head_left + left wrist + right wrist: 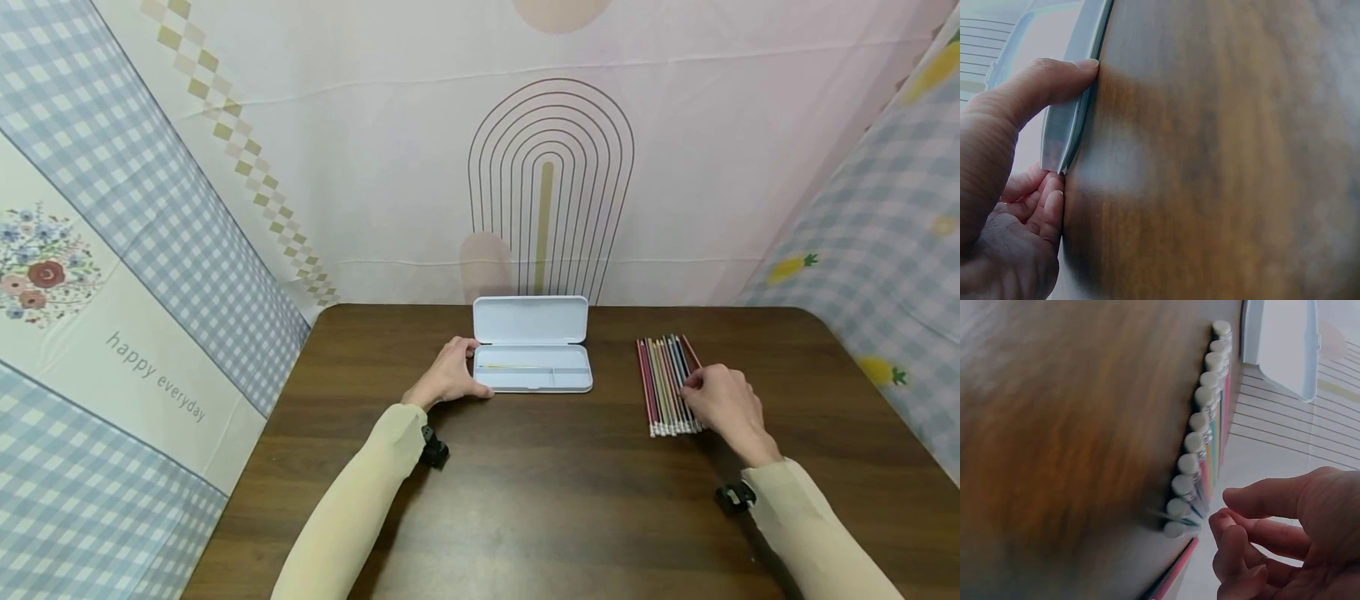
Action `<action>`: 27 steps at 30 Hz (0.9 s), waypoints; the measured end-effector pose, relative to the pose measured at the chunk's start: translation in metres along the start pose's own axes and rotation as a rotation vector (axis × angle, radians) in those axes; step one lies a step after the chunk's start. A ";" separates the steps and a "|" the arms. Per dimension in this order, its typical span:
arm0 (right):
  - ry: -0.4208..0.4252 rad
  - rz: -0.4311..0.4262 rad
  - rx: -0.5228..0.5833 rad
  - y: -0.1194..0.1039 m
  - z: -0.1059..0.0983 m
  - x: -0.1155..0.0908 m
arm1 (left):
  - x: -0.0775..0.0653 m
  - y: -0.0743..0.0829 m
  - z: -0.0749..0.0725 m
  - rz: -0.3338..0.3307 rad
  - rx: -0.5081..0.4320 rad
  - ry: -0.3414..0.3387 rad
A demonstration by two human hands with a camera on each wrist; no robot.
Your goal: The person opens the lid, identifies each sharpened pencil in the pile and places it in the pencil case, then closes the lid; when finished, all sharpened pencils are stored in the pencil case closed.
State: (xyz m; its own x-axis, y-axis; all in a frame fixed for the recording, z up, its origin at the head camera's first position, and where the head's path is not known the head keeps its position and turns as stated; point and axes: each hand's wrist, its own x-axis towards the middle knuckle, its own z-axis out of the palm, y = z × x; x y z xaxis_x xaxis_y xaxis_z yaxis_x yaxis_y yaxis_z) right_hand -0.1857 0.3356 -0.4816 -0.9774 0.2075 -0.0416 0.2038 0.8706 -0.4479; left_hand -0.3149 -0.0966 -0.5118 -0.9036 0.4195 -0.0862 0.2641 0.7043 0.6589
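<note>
A white pencil case lies with its lid raised toward the wall. Inside its long compartment is a thin yellow pencil. My left hand grips the case at its left end, thumb along the front edge and fingers around the far corner. To the right lies a row of colored pencils, white eraser ends toward me. Over the row's right side is my right hand, fingers bent and thumb near the index fingertip; the right wrist view shows nothing between them. A red pencil lies slanted at the row's end.
The brown wooden table ends at a patterned cloth wall close behind the case. Checked cloths hang at both sides. Bare tabletop separates the case from the pencil row.
</note>
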 end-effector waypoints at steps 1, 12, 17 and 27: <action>-0.002 0.002 0.001 0.001 0.000 0.000 | 0.000 0.000 0.000 0.000 0.001 -0.002; -0.006 0.013 -0.009 0.013 -0.004 0.000 | 0.000 0.001 -0.001 -0.006 0.006 0.001; -0.018 0.025 -0.018 0.017 -0.005 0.002 | 0.000 0.002 -0.002 -0.004 0.002 0.000; -0.001 0.031 -0.020 0.019 -0.004 0.002 | 0.000 -0.001 0.000 -0.001 0.003 0.001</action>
State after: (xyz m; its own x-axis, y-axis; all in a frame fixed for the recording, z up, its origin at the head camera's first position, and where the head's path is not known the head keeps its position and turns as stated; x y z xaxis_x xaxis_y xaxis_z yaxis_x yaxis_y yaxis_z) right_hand -0.1831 0.3541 -0.4863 -0.9705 0.2346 -0.0559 0.2356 0.8725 -0.4281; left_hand -0.3147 -0.0972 -0.5121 -0.9043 0.4180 -0.0865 0.2638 0.7067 0.6565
